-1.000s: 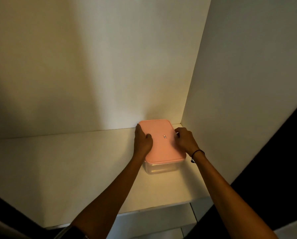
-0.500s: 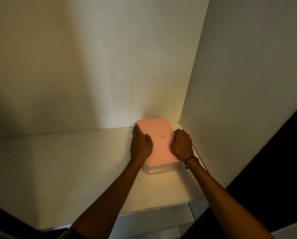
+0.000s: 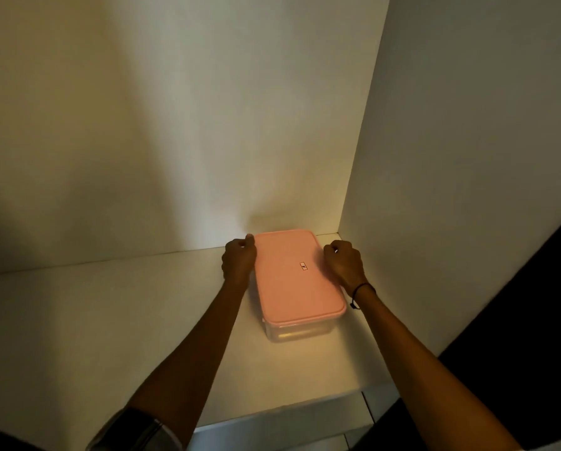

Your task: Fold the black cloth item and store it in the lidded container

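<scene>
The lidded container [image 3: 297, 332] has a clear body and a pink lid [image 3: 292, 288] with a small label in the middle. It stands on a white shelf [image 3: 109, 320], in the far right corner. My left hand [image 3: 238, 263] is curled against the lid's left edge, and my right hand [image 3: 344, 265] is curled against its right edge. Both hands grip the far half of the container from the sides. The lid lies flat on the body. No black cloth is in sight, and the clear front wall shows only pale light.
The white back wall [image 3: 175, 125] stands just behind the container and a white side wall [image 3: 467, 157] is close on its right. The shelf's front edge [image 3: 272, 418] runs below my forearms. A black cord sits on my right wrist [image 3: 360, 289].
Both hands have slid off the top of the lid outward to its left and right edges. The container has stayed in the corner.
</scene>
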